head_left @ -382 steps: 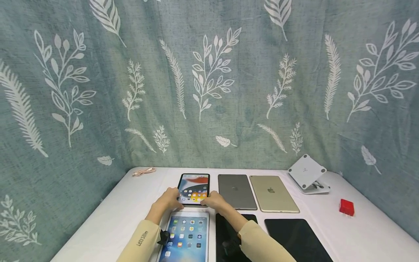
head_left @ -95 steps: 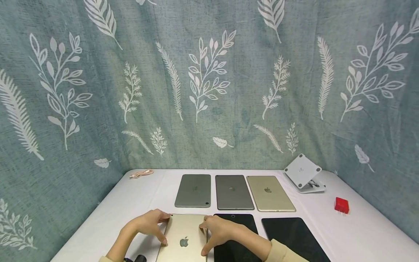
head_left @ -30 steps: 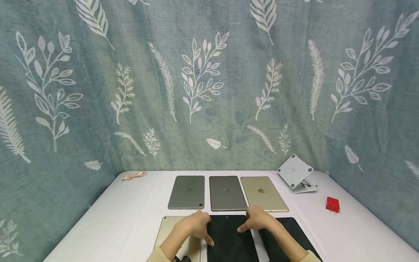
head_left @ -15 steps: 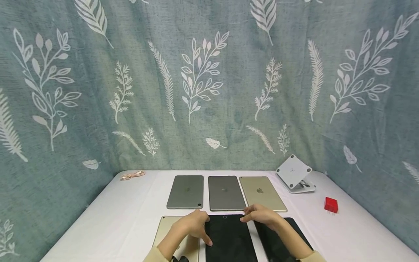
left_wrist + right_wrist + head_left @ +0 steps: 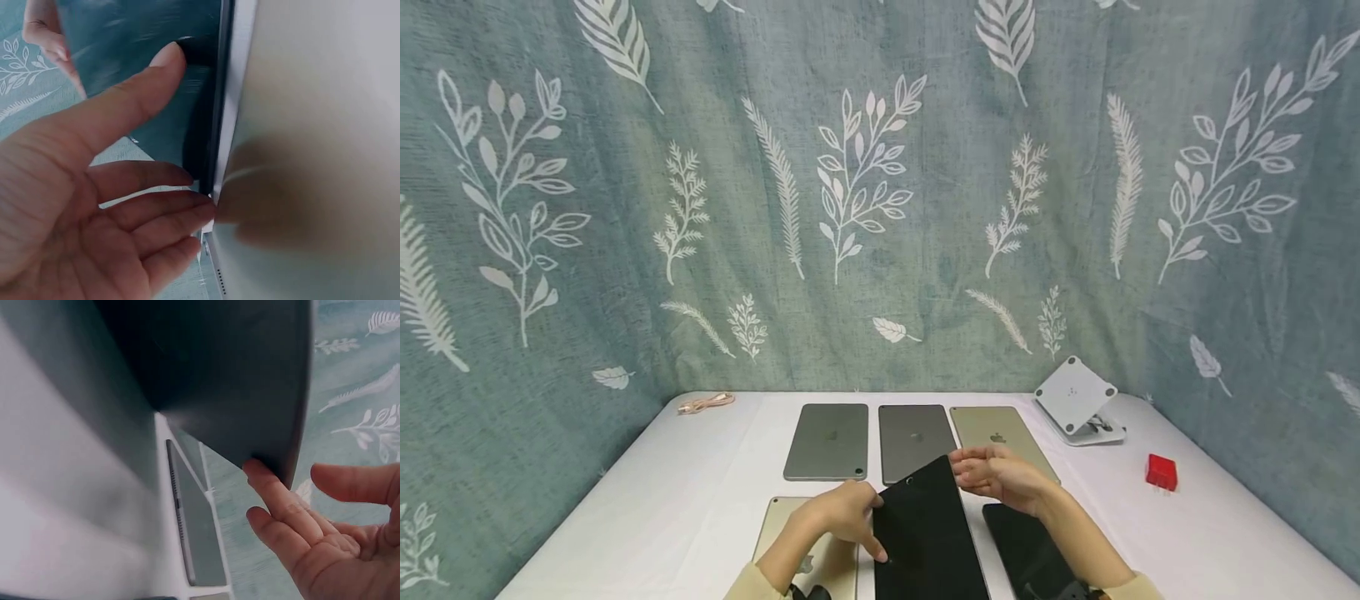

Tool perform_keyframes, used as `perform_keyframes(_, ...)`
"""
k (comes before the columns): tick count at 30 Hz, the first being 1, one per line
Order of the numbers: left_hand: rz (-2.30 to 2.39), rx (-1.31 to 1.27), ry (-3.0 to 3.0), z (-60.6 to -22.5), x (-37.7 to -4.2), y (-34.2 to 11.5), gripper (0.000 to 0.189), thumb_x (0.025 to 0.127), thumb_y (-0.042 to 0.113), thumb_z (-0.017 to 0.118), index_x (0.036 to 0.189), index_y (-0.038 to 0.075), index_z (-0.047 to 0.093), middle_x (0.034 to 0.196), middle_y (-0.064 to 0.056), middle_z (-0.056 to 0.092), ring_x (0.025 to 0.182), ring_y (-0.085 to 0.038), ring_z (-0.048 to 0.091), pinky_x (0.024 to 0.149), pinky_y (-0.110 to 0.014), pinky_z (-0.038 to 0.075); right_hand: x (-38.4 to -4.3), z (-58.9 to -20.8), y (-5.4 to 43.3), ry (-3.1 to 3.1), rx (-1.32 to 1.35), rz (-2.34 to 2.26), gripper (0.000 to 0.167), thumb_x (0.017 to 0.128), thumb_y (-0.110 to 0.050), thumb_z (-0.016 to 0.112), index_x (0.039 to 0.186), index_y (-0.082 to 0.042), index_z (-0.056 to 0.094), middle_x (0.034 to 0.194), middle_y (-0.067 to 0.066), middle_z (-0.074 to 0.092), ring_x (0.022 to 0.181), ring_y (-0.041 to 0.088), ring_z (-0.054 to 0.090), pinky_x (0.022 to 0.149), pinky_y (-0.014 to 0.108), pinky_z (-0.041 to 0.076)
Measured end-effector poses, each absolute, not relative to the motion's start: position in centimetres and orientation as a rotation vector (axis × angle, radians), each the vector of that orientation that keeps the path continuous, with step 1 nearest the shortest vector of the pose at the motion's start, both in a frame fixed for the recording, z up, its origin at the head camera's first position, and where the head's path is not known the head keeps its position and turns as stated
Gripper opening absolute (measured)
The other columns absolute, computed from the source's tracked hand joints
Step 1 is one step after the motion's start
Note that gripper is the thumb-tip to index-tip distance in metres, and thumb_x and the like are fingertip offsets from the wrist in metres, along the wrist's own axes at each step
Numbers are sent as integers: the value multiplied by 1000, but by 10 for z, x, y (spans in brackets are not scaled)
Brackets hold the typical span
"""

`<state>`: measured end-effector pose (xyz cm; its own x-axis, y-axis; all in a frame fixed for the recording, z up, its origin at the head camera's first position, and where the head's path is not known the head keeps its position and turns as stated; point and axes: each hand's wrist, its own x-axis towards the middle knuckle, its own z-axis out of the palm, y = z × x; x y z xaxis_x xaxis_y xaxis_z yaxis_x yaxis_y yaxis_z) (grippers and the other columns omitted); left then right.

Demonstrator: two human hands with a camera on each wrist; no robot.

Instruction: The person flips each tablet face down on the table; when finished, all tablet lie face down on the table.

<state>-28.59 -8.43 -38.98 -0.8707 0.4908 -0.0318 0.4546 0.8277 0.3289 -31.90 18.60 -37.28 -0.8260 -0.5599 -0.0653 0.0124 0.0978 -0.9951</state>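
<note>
Fingers of the left hand (image 5: 844,517) are resting at the left edge of a black-screened tablet (image 5: 925,546), loosely spread and gently bent, with the thumb stretching out over the dark glass; how much weight they are bearing, I cannot tell. Behind them the wrist is slanting back above the nearer gold iPad (image 5: 838,562), which is lying face down just beside the tablet.

The right hand (image 5: 1006,482) is standing a little higher and farther forward, its fingers almost straight, its thumb holding apart. Its fingertips are touching the tablet's far right corner without wrapping round it. Between the hands, the tablet is tilting, that corner rising clear of the white table (image 5: 617,533).

Beyond the left fingers a grey-green iPad (image 5: 827,442) is lying face down; beyond the gap between the hands, a dark grey iPad (image 5: 916,433); behind the right fingers, the farther gold iPad (image 5: 996,425). Below the right wrist a second black-screened tablet (image 5: 1021,540) is lying flat.
</note>
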Motion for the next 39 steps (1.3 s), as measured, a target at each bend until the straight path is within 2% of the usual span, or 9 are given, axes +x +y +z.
perform_keyframes(4, 542, 776, 2879, -393, -285, -84, 63, 62, 31, 89, 113, 1, 68, 106, -6, 69, 95, -15, 58, 84, -26, 49, -312, -364, 185, 2106, -611, -1680, 60, 89, -5, 59, 135, 22, 31, 122, 21, 58, 105, 14, 60, 91, 29, 51)
perform_keyframes(8, 583, 838, 2864, -394, -284, -80, 62, 64, 31, 88, 114, 0, 67, 107, -7, 68, 88, -8, 54, 81, -23, 47, -307, -355, 186, 2239, -659, -1591, 59, 90, -9, 61, 134, 21, 35, 123, 27, 57, 110, 22, 60, 92, 35, 51)
perform_keyframes(11, 599, 888, 2847, -395, -284, -76, 61, 65, 30, 88, 113, -1, 67, 107, -7, 69, 81, -4, 50, 75, -19, 46, -306, -349, 187, 2258, -667, -1576, 59, 91, -10, 61, 134, 21, 37, 125, 29, 57, 112, 25, 60, 91, 34, 51)
perform_keyframes(14, 617, 910, 2833, -396, -284, -71, 61, 65, 30, 88, 113, -2, 68, 107, -7, 71, 80, -3, 53, 74, -17, 46, -305, -345, 187, 2268, -677, -1563, 58, 91, -11, 61, 134, 20, 38, 125, 28, 58, 111, 23, 61, 92, 34, 51)
perform_keyframes(19, 611, 923, 2835, -397, -282, -64, 61, 64, 33, 88, 113, 2, 69, 111, -4, 71, 95, -8, 62, 81, -19, 49, -303, -339, 187, 2286, -710, -1552, 57, 91, -13, 62, 134, 18, 40, 124, 28, 59, 109, 22, 63, 93, 37, 51)
perform_keyframes(27, 708, 952, 2745, -388, -282, -65, 60, 71, 32, 84, 118, 0, 66, 120, -7, 68, 114, -14, 62, 94, -23, 49, -301, -343, 179, 2267, -732, -1610, 55, 92, -17, 62, 134, 14, 44, 129, 30, 56, 117, 32, 60, 99, 42, 48)
perform_keyframes(34, 927, 939, 2610, -372, -284, -73, 60, 79, 32, 78, 126, 0, 61, 130, -9, 63, 122, -24, 58, 99, -31, 48, -300, -350, 167, 2162, -821, -1633, 62, 91, -16, 64, 135, 19, 38, 133, 34, 51, 120, 37, 57, 96, 34, 50)
perform_keyframes(39, 1065, 981, 2532, -362, -287, -81, 59, 83, 27, 75, 131, -3, 56, 134, -13, 58, 126, -27, 55, 103, -32, 45, -299, -360, 156, 2087, -853, -1620, 63, 90, -14, 66, 134, 20, 37, 131, 35, 52, 117, 36, 59, 93, 31, 52)
